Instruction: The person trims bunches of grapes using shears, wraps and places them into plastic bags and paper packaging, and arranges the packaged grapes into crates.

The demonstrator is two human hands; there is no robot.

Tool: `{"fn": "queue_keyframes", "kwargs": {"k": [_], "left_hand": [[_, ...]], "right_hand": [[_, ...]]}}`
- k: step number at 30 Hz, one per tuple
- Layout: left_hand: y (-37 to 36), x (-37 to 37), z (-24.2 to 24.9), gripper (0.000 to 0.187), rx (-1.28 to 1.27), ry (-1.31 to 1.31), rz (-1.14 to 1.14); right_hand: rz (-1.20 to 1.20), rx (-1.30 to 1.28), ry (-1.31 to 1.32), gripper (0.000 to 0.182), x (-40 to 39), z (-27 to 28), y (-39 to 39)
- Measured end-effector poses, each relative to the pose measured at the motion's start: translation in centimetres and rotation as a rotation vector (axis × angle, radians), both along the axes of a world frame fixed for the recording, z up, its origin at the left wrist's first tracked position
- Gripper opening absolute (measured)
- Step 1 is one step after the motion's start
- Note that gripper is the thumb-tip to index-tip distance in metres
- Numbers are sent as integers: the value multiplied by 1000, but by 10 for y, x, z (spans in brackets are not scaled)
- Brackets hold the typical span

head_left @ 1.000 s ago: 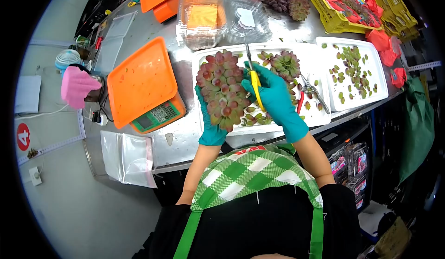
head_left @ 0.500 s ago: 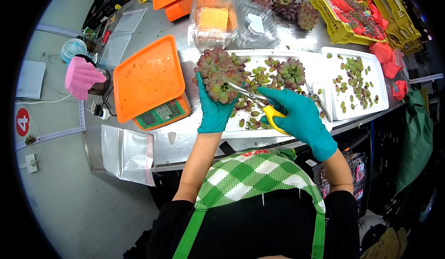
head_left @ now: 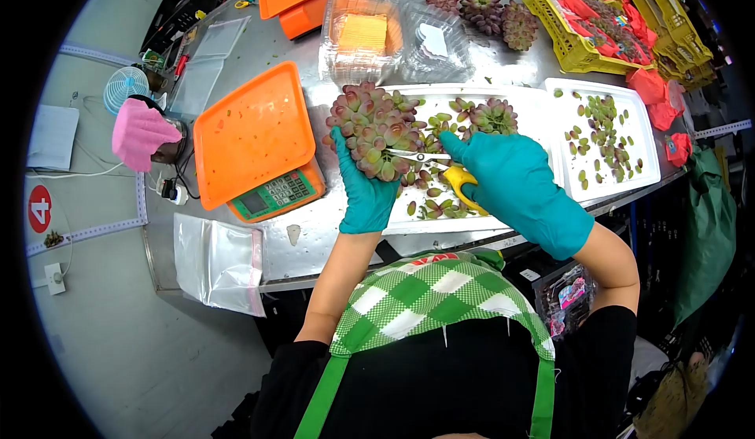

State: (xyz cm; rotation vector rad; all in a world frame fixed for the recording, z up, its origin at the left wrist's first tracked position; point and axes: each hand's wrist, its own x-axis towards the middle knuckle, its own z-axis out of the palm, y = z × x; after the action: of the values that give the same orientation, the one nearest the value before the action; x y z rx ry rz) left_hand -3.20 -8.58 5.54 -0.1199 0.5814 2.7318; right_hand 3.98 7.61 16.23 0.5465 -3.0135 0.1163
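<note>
My left hand point(head_left: 366, 195), in a teal glove, is closed around the underside of a green and reddish succulent point(head_left: 376, 128). In my gloved right hand point(head_left: 515, 180) is a pair of yellow-handled scissors point(head_left: 460, 181); the fingers wrap the handles. The blades point left and reach in among the succulent's rosettes, and their tips are partly hidden by leaves. Beneath both hands lies a white tray point(head_left: 543, 128) with loose leaves and another succulent point(head_left: 494, 117) on it.
A second white tray point(head_left: 578, 180) holding loose leaves stands at the right. On the left are an orange scale point(head_left: 255, 136) and a clear plastic bag point(head_left: 216, 258). Behind are clear plastic boxes point(head_left: 334, 54), more succulents point(head_left: 481, 8) and a yellow crate point(head_left: 562, 42).
My right hand has turned and its forearm has swung out to the right. The scissors now lie flatter, their blades closer to level. My left hand keeps the succulent in nearly the same place.
</note>
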Motion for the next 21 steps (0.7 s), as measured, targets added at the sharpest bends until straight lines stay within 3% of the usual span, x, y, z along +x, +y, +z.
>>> {"fn": "queue_keyframes", "kwargs": {"k": [4, 10, 16, 21], "left_hand": [[2, 0, 7, 56, -17, 32, 10], [5, 2, 1, 57, -35, 59, 35], [5, 10, 9, 54, -186, 26, 125], [5, 7, 14, 53, -217, 62, 136]], "right_hand": [[33, -3, 82, 49, -1, -7, 2], [-59, 444, 131, 43, 6, -6, -11], [52, 150, 77, 46, 2, -12, 2], [53, 54, 21, 53, 1, -18, 13]]}}
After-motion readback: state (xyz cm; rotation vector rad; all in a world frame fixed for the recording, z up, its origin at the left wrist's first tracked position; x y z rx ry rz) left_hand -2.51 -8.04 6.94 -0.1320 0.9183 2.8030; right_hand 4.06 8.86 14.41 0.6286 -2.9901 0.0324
